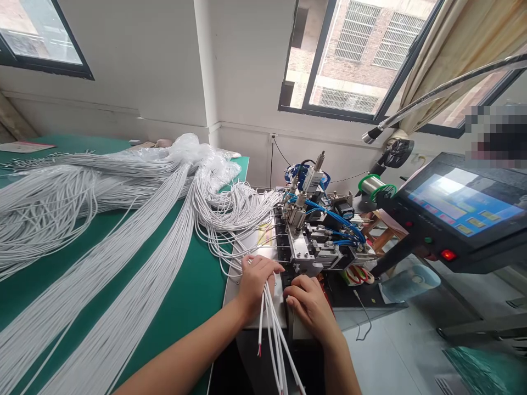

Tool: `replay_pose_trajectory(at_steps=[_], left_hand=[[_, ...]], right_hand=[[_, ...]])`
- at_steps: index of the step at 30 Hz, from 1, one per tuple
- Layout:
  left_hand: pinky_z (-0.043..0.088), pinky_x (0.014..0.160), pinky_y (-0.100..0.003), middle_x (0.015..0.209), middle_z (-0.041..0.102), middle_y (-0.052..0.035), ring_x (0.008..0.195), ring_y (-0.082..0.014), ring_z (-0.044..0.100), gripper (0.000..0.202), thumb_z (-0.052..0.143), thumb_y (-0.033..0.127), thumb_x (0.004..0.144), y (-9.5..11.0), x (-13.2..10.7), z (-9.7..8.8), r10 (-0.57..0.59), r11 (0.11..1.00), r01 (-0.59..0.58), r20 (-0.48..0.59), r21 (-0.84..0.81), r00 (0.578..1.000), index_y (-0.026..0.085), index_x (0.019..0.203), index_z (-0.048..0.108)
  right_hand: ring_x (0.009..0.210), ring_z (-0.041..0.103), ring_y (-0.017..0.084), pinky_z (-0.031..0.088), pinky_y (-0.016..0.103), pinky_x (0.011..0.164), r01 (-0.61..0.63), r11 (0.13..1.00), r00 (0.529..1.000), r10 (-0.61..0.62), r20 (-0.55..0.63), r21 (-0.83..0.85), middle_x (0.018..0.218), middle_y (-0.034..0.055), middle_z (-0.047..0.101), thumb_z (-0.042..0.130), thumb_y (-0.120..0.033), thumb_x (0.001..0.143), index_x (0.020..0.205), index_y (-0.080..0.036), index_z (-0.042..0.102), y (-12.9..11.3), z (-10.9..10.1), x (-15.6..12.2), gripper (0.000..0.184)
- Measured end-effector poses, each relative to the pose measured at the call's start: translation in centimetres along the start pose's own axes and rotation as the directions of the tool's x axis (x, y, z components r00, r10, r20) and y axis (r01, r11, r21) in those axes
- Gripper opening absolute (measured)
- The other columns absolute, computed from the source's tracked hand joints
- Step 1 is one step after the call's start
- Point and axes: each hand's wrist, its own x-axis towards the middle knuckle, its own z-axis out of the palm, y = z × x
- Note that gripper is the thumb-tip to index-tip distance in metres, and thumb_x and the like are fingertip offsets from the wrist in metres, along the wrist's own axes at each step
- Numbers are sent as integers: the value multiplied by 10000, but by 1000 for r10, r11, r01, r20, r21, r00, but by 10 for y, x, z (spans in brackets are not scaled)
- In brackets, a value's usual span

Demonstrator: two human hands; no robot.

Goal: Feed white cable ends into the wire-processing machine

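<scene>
My left hand (256, 281) is closed around a small bunch of thin white cables (274, 329), whose stripped ends hang down toward me. It rests on the metal plate (234, 285) in front of a small soldering machine (317, 241). My right hand (308, 304) lies just right of it, fingers curled in a pinch at the machine's front edge; what it holds is hidden. Both forearms reach in from the bottom of the view.
Large bundles of white cables (123, 230) spread over the green table (193, 291) to the left. A control box with a lit touchscreen (465, 206) stands at the right. A solder spool (373, 186) and blue hoses (337, 219) sit behind the machine.
</scene>
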Motion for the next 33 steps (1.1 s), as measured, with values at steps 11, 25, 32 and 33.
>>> replay_pose_trajectory(at_steps=[11,25,32,33], left_hand=[[255,924,-378,824,675,36,840,-150,575,339,400,6,799,2,1,0,3,1000,-3,27,-1,1000,242,840,640],[275,932,-390,835,689,29,844,-158,585,350,398,9,795,2,0,-2,18,999,-19,36,29,999,243,845,653],[271,932,-387,816,679,31,829,-154,578,349,391,13,799,3,0,-1,9,1000,-9,39,13,999,245,842,647],[268,931,-386,808,677,33,822,-151,577,348,388,14,804,3,0,-1,4,1000,-5,37,11,999,245,835,647]], right_hand=[[800,507,193,314,341,726,1,1000,1000,-2,29,19,866,47,550,223,-519,1007,883,-206,616,-1,-1,2,517],[841,534,235,349,398,804,-65,990,959,96,-268,124,893,42,658,353,-344,993,1263,-225,483,7,7,-13,323],[902,515,231,339,390,816,-72,996,956,83,-280,49,941,25,675,376,-231,973,1066,-231,608,5,6,-23,250],[894,513,227,337,389,813,-74,997,956,82,-282,38,935,26,672,380,-222,971,1028,-225,623,5,6,-24,249]])
